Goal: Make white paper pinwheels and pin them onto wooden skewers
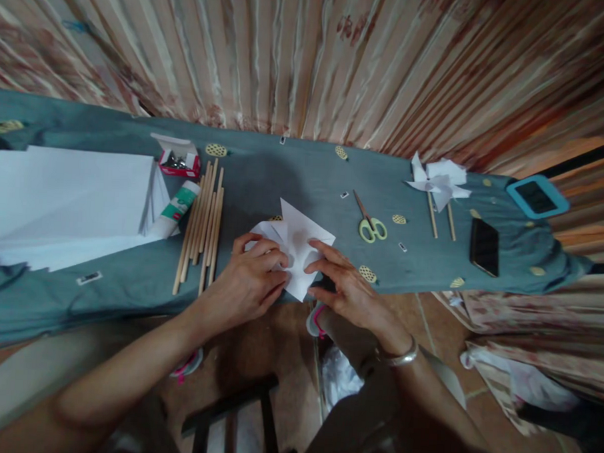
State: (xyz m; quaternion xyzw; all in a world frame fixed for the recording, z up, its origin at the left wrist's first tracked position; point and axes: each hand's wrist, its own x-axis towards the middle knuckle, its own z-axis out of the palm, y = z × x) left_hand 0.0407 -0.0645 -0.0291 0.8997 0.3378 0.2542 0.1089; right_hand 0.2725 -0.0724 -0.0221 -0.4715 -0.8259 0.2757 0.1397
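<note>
A white paper pinwheel (pixel 301 243), cut and partly folded, lies near the table's front edge with pointed blades sticking up. My left hand (pixel 257 271) has its fingers curled closed on the paper's left side; its thumb is partly hidden. From the right, my right hand (pixel 347 282) reaches over the paper with fingers spread, fingertips touching its surface and edge. Scissors (pixel 370 219) with light green handles lie right of the paper. To its left are several wooden sticks (pixel 202 222) and a white-and-green glue tube (pixel 177 204).
A stack of white paper (pixel 68 196) covers the table's left part. Behind the sticks stands an open red box (pixel 179 158) of small metal pieces. Finished pinwheels (pixel 439 182) on sticks, a phone (pixel 484 246) and a blue-framed device (pixel 537 196) are at right. A curtain (pixel 299 59) hangs behind.
</note>
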